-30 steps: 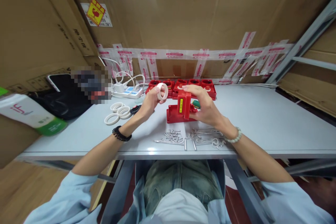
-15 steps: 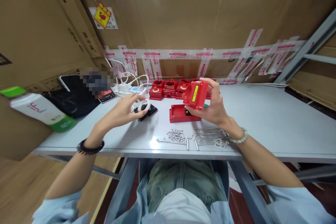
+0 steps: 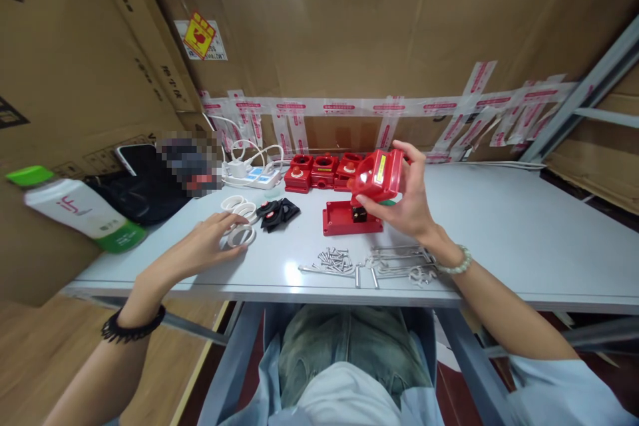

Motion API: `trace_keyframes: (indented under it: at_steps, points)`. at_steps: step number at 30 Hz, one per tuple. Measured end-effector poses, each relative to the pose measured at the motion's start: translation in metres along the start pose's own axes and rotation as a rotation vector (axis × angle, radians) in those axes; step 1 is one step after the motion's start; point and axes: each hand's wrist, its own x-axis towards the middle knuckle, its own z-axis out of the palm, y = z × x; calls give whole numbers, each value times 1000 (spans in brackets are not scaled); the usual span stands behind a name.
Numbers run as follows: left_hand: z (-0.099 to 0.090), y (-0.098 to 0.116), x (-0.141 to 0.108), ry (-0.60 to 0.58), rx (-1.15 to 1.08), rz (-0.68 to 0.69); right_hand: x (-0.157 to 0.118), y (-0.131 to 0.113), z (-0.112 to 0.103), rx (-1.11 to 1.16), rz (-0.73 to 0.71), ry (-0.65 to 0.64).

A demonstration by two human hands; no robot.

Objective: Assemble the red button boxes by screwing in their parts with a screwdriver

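My left hand (image 3: 212, 239) is low over the left part of the table, thumb and fingers closed around the edges of a white ring (image 3: 253, 237). Several more white rings (image 3: 232, 202) lie just beyond its fingertips, and black pieces with red marks (image 3: 279, 213) lie to their right. My right hand (image 3: 412, 200) grips a red housing cover (image 3: 374, 176) with a yellow label, held tilted in the air. Below the cover sits an open red base (image 3: 339, 223) with a small black block (image 3: 359, 214) inside.
Red housings (image 3: 323, 170) stand in a row at the back. Loose screws (image 3: 334, 258) and metal rods (image 3: 399, 259) lie near the front edge. A power strip (image 3: 259, 178) with white cables, a dark bag (image 3: 144, 193) and a bottle (image 3: 82, 210) are at left.
My left hand has carried the white ring left and down, away from the black pieces to beside the other rings. My right hand still holds the red cover, now turned slightly.
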Motion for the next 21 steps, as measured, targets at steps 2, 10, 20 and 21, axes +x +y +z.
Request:
trace_keyframes:
  at_steps: [2,10,20,21]
  points:
    - [-2,10,5,47,-10,46,2,-1,-1,40,53,14]
    - [-10,105,46,179,-199,395,5,12,-2,155,205,46]
    - [22,157,118,245,-613,597,7,20,0,353,380,-39]
    - [23,152,118,260,-617,584,7,21,0,343,403,-55]
